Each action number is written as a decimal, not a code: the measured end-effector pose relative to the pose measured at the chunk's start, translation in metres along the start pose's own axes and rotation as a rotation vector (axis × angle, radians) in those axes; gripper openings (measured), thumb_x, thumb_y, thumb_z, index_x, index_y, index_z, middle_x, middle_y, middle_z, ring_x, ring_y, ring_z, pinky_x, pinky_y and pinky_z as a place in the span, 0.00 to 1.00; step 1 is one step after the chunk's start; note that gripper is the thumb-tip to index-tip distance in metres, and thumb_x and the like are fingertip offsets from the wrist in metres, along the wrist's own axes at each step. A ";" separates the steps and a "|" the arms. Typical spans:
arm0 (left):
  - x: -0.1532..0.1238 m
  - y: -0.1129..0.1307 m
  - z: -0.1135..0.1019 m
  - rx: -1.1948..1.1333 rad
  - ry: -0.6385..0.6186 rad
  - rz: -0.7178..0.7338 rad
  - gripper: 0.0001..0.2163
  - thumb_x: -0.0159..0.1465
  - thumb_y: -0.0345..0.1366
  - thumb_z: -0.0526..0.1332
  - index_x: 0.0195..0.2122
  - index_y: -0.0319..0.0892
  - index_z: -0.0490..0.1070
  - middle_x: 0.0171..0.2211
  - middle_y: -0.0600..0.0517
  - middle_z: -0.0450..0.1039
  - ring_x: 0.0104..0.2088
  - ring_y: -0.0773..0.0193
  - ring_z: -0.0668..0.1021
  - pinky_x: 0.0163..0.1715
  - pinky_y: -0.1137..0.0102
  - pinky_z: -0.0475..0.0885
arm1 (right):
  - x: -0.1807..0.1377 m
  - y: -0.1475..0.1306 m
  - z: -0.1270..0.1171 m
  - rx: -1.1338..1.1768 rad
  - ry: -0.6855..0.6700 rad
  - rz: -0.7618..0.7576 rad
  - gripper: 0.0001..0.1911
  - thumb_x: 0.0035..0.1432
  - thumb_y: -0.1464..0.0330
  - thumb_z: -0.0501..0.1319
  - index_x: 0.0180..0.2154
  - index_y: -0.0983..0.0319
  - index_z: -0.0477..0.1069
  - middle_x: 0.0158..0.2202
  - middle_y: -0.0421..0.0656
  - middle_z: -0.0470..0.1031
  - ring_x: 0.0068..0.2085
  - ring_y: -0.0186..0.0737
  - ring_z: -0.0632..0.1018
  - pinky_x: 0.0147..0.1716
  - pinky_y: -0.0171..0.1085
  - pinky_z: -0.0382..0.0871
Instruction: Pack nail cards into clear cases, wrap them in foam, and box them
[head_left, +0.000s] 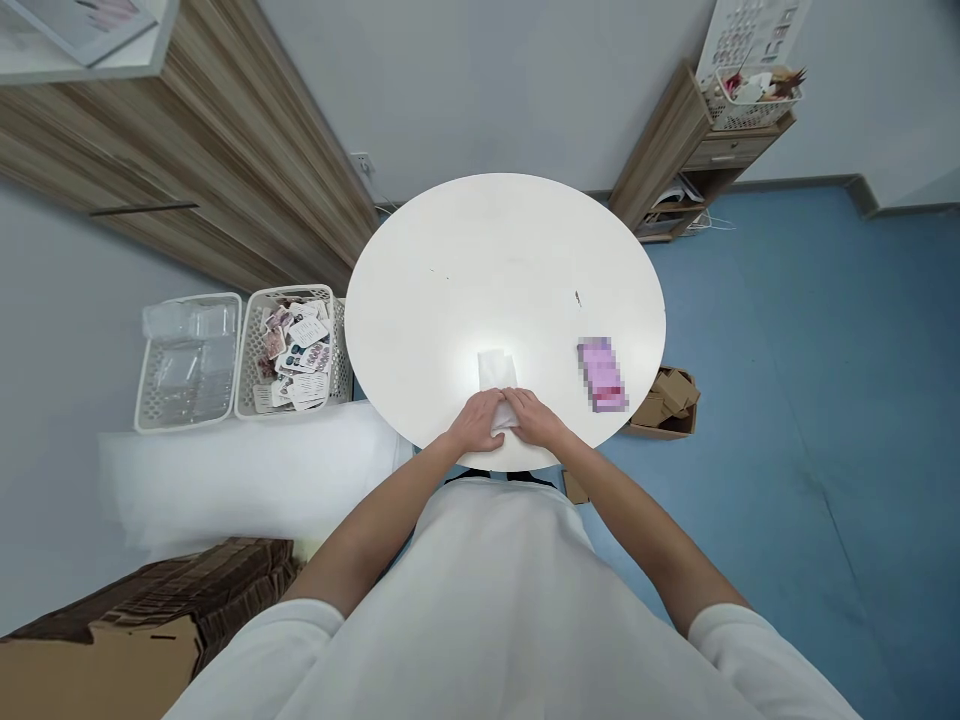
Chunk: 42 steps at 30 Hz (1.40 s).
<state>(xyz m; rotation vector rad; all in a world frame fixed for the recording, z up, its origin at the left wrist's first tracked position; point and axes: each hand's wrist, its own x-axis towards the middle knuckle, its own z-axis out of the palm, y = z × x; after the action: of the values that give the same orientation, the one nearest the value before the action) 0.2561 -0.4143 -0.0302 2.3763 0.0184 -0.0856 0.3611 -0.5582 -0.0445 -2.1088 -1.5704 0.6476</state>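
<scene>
A small folded white tissue [496, 370] lies near the front edge of the round white table [465, 240]. My left hand [478, 420] grips its near left part, the thumb set apart below the fingers. On the right side my right hand [531, 416] has its fingers bent over the tissue, their tips close to those of my left hand. Part of the tissue is covered by my fingers. To the right on the tabletop is a pinkish-purple phone-shaped thing [600, 374], blurred into blocks.
Left of the table stand a white basket of printed cards [298, 350] and a basket with clear plastic boxes [191, 365]. White wrapping material [262, 465] lies below them. At right is a carton of cardboard pieces [666, 403]; a wooden cabinet [697, 150] stands behind.
</scene>
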 end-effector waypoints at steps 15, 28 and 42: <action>-0.016 0.011 -0.012 -0.362 -0.066 -0.291 0.26 0.43 0.31 0.63 0.45 0.44 0.59 0.39 0.50 0.67 0.36 0.60 0.72 0.34 0.67 0.67 | -0.014 -0.027 -0.015 0.128 -0.116 0.147 0.14 0.48 0.66 0.57 0.38 0.63 0.68 0.37 0.47 0.69 0.40 0.43 0.68 0.40 0.41 0.63; -0.001 -0.019 0.005 -0.478 0.355 -0.677 0.22 0.52 0.40 0.61 0.47 0.42 0.61 0.37 0.50 0.68 0.31 0.67 0.72 0.34 0.69 0.67 | 0.024 -0.005 -0.005 0.249 0.124 0.563 0.18 0.57 0.56 0.46 0.37 0.61 0.64 0.31 0.44 0.68 0.31 0.40 0.70 0.29 0.37 0.63; -0.002 -0.008 0.012 -0.281 0.443 -0.579 0.15 0.54 0.35 0.58 0.44 0.43 0.65 0.42 0.48 0.65 0.38 0.63 0.71 0.40 0.66 0.68 | -0.008 -0.020 0.004 0.050 0.190 0.368 0.18 0.56 0.69 0.49 0.50 0.58 0.60 0.43 0.48 0.63 0.41 0.43 0.69 0.33 0.39 0.67</action>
<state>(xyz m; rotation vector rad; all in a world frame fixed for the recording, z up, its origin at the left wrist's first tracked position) 0.2532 -0.4165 -0.0441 1.9971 0.8696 0.1600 0.3415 -0.5607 -0.0354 -2.3655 -1.0647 0.5752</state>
